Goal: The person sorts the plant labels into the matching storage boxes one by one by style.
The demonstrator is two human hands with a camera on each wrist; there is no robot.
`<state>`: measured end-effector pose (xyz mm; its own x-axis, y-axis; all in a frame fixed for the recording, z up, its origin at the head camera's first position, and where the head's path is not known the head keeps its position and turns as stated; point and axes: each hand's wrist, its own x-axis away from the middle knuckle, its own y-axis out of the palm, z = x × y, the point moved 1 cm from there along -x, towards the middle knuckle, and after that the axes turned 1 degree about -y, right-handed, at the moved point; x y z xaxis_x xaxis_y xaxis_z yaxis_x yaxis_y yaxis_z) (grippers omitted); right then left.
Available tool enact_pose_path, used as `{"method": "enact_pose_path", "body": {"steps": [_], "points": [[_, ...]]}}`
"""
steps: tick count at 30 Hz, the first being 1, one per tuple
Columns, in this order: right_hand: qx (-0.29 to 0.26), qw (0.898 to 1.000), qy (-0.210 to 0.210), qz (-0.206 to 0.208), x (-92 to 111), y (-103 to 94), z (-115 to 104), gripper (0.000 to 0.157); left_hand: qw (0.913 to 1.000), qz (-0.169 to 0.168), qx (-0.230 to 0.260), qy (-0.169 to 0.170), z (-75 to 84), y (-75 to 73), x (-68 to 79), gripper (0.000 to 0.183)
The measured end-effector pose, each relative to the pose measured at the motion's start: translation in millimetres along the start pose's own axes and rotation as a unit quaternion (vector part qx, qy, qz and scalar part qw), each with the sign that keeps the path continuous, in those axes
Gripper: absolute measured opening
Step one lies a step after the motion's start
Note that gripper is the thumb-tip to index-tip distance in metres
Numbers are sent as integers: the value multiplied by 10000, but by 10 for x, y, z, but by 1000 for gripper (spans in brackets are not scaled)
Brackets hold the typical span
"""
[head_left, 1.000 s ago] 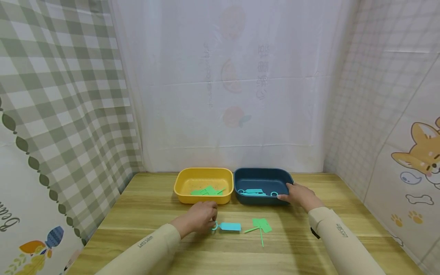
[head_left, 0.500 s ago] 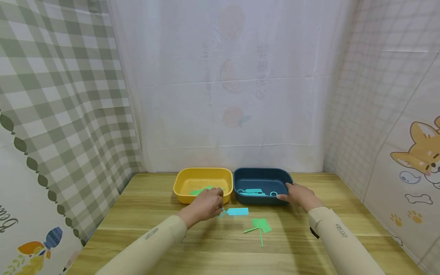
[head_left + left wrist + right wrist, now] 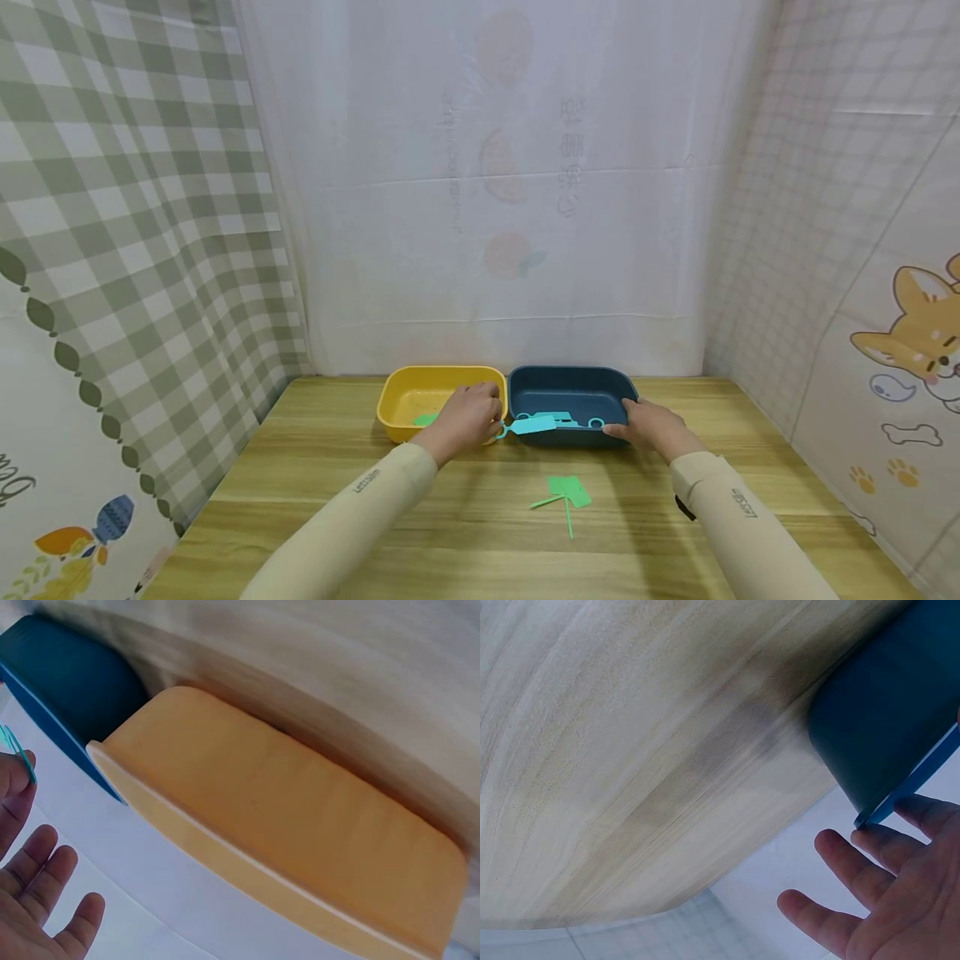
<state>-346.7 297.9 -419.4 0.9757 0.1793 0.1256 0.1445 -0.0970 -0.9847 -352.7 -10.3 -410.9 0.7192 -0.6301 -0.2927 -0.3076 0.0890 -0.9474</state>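
My left hand (image 3: 468,417) pinches the ring end of a turquoise plastic label tag (image 3: 534,425) between thumb and fingertips. The tag's flat blade points right and overlaps the front rim of the dark blue bin (image 3: 573,375) in the head view. In the left wrist view a thin turquoise edge (image 3: 24,757) shows at the fingertips, with the other fingers spread. My right hand (image 3: 651,427) holds the blue bin's front right corner, thumb at the front rim and fingers at the side. Inside that bin lie several turquoise tags (image 3: 573,423).
A yellow bin (image 3: 405,379) stands directly left of the blue one, with green pieces (image 3: 425,419) inside, partly hidden by my left hand. Two green stemmed labels (image 3: 576,492) lie crossed on the wooden table (image 3: 465,542). Curtains (image 3: 495,250) hang behind and at both sides.
My left hand has carried the turquoise tag up off the table, forward and right to the blue bin's front rim. The right hand has stayed at its corner.
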Motion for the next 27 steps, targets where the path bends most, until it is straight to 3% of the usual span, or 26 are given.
{"method": "enact_pose_path", "body": {"steps": [11,20,27], "points": [[3,10000,-27,-57,4,-17,-1,83,9985,-150,-387,-356,25,55,-310,14],[-19,10000,53,-71,-8,-14,-12,82,9932,-597,-680,-732,92,111,-531,15],[-48,9999,89,-108,-24,10,0,83,9919,-517,-733,-898,194,149,-635,17]]}}
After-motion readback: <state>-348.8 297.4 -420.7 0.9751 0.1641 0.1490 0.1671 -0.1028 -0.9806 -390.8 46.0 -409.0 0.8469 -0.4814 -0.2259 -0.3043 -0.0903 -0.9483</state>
